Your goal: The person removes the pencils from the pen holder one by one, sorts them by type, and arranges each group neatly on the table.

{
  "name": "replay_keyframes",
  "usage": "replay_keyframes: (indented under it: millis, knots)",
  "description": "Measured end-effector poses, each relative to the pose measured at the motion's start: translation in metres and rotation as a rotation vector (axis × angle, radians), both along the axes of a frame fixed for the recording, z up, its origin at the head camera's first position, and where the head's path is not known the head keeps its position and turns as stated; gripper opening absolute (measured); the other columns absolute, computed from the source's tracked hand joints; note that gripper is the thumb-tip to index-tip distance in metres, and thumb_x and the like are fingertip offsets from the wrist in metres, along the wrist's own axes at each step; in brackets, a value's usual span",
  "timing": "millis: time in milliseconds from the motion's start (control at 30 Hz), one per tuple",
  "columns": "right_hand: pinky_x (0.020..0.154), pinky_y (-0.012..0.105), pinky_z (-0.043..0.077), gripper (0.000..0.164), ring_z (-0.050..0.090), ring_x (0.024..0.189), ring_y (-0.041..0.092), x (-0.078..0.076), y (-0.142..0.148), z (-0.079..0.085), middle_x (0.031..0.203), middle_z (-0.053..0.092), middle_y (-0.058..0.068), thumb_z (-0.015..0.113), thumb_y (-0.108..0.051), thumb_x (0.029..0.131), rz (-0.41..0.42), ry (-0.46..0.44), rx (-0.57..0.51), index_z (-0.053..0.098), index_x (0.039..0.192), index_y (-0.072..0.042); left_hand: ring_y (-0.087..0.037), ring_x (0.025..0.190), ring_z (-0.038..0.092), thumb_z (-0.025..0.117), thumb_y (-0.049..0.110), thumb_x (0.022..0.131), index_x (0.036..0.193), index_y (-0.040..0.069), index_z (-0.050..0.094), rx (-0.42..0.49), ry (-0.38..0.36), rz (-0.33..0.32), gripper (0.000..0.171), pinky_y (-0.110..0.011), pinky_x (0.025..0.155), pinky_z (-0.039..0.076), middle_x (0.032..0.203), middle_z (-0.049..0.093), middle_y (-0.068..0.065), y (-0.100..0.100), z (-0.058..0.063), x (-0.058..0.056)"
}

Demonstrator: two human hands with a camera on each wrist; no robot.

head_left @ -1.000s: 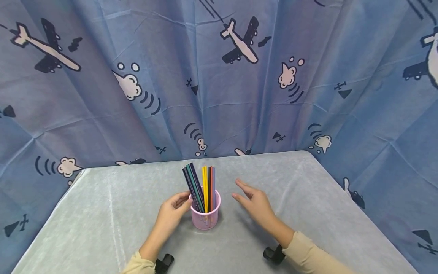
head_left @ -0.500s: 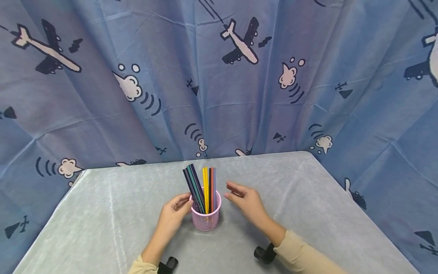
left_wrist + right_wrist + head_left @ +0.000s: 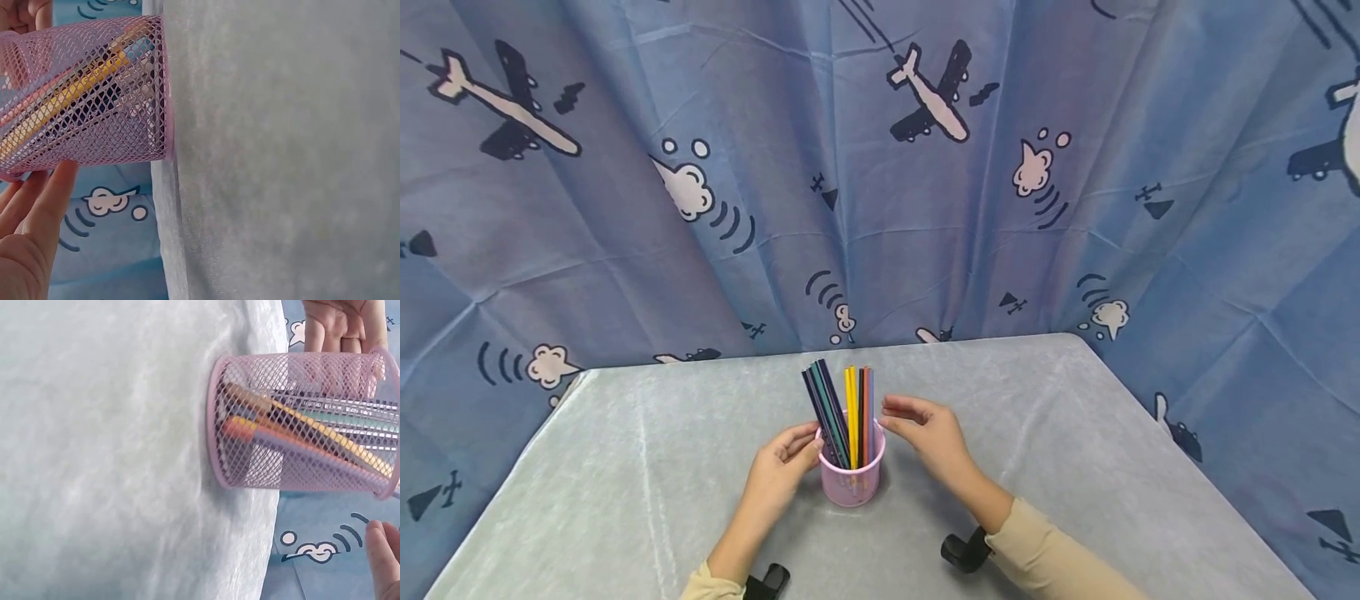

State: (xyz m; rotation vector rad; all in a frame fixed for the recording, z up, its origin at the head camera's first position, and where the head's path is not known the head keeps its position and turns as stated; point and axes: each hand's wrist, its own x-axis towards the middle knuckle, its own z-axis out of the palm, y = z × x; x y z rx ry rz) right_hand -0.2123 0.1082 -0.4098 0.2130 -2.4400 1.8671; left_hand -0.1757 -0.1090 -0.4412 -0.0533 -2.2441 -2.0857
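Note:
A pink mesh pencil cup (image 3: 850,490) stands upright on the table, holding several coloured pencils (image 3: 852,412). Dark and teal pencils lean left; yellow, black, orange and lilac ones stand to the right. My left hand (image 3: 775,475) is at the cup's left side, thumb and fingertips touching it near the rim. In the left wrist view the thumb (image 3: 53,197) meets the mesh. My right hand (image 3: 936,442) is beside the right rim with fingers extended. A small gap separates its visible fingertip (image 3: 377,540) from the cup in the right wrist view.
A grey cloth covers the table (image 3: 700,433). Behind it hangs a blue curtain (image 3: 760,275) printed with aeroplanes. Black wrist cameras (image 3: 966,552) sit under both wrists.
My right hand has moved left, from well apart to right beside the cup's rim. My left hand has stayed at the cup, which has not visibly moved.

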Motion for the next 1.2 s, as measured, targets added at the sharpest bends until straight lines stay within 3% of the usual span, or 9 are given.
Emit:
replay_keyframes:
  millis: [567,1200]
  knots:
    - [0.092,0.035,0.060,0.032,0.068,0.107,0.024,-0.009,-0.015,-0.001,0.110,0.075,0.013,0.078,-0.017,0.085,-0.043,0.018,0.017,0.073,0.114,-0.003,-0.036,0.113,0.067,0.061,0.011,0.098,0.130,-0.010,0.057,-0.012,0.009,-0.008,0.039,-0.024,0.089,0.061,0.129,0.063,-0.029,0.001,-0.006,-0.001]
    - [0.085,0.027,0.060,0.028,0.068,0.096,0.020,-0.015,-0.024,-0.001,0.103,0.075,0.014,0.079,-0.015,0.085,-0.079,0.036,0.005,0.074,0.109,-0.002,-0.035,0.113,0.067,0.060,0.011,0.099,0.129,-0.010,0.057,-0.021,0.004,-0.004,0.038,-0.025,0.089,0.061,0.128,0.064,-0.028,0.000,-0.002,0.000]
